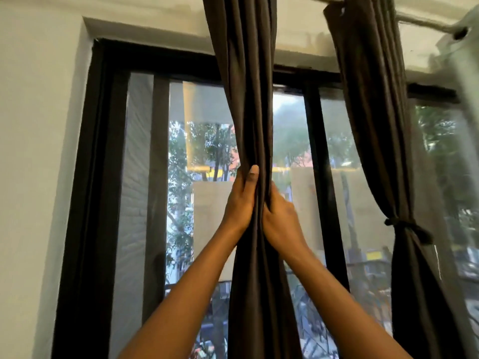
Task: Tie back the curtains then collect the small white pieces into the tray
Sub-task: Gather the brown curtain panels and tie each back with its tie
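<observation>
- White walls surround a tall window (pixel 108 177) with a dark frame, seen from below; through the glass show green trees and blurred buildings.
- Two dark brown curtains hang from a pale rod (pixel 425 22) that runs along the top right of the view.
- One, the middle curtain (pixel 246 86), falls straight down the centre of the window, gathered into a narrow bundle of folds that hides part of the glass and one upright bar of the frame.
- Its neighbour, the right curtain (pixel 368 99), hangs toward the right side of the window and is already cinched by one dark tie (pixel 407 226) knotted round it about two thirds of the way down; below the knot the cloth flares out again.
- Two bare arms reach up from the bottom edge of the view, one on each side of the middle curtain.
- On that bundle's left side, the left hand (pixel 239 200) grips the folds, thumb laid upward on the front of the cloth and fingers wrapped behind it.
- Just beside and slightly lower, the right hand (pixel 281 218) clenches the same bundle from the right, fingers curled into the cloth.
- A pale sheer fabric (pixel 466 60) hangs at the far right edge.
- No small white pieces or tray are in view.
</observation>
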